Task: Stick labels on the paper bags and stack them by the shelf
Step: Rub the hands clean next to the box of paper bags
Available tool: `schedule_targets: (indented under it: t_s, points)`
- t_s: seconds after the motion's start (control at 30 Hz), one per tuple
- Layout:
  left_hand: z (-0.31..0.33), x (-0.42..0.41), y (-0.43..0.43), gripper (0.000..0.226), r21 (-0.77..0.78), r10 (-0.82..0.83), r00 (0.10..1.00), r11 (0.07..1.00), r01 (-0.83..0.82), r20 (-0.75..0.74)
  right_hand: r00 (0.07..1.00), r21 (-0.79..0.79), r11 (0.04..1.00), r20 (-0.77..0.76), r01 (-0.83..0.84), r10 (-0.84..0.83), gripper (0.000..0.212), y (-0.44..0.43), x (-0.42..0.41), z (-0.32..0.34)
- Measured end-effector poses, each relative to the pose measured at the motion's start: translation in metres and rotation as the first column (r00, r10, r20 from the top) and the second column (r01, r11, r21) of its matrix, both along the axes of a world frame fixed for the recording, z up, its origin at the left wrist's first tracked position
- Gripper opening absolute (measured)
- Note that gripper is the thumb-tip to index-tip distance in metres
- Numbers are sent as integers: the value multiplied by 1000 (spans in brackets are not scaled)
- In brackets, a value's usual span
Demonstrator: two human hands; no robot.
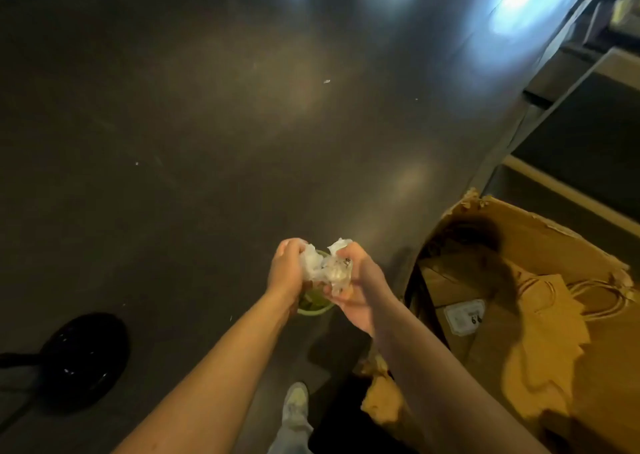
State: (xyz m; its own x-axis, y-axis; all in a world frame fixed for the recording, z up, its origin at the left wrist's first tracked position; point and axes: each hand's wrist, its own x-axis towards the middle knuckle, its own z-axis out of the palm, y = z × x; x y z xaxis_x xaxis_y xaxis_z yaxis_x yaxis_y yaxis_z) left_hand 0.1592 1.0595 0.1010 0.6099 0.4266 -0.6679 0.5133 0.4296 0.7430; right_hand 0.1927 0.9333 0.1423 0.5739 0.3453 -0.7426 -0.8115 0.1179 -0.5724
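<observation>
With left hand [289, 273] and right hand [356, 294] both clenched on a crumpled white wad [320, 266] over the green tub [313, 308], paper bags [540, 301] in the cardboard box [519, 225] near right, I judge an off-centre release would litter the floor [173, 141].

In the lower centre of the frame we see the left hand [289, 273] and the right hand [356, 290] side by side, and both grip a wad of paper [323, 266] between them. Directly under the hands a small bucket [313, 307] stands on the floor [207, 124]. At the lower right stands an open cardboard box [554, 231], with paper bags [540, 301] lying inside it. Behind the box, along the right edge, runs the shelf [571, 107]. A round stand base [83, 353] sits at the lower left, a shoe [294, 401] at the bottom centre.
</observation>
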Motion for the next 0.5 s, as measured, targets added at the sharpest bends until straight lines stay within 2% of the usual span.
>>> schedule_targets:
  t_s: [0.1,0.13,0.2,0.3,0.33,0.43,0.5]
  points:
    - [-27,13,19,26,-1,0,995,1000,0,-99,990,23,998,-130,53,-50,56,22,17,-23]
    - [-33,17,23,34,-3,7,991,1000,-8,-131,977,9,996,-194,91,-88,53,29,24,-33]
    - [-49,27,33,57,-33,13,984,999,-20,-177,949,-81,987,-274,137,-154,46,42,39,-50]
    - [-71,47,53,97,-150,-15,972,988,-21,-234,940,-120,992,-333,42,-80,53,54,62,-63]
    - [-74,54,59,96,-197,-32,967,980,-19,-253,930,-149,989,-361,21,-74,58,55,69,-66]
    - [-70,67,76,69,-301,-95,957,954,8,-276,918,-266,964,-380,8,-112,79,54,86,-72]
    - [-68,69,80,61,-344,-117,964,938,28,-239,930,-287,957,-338,45,-146,81,55,89,-72]
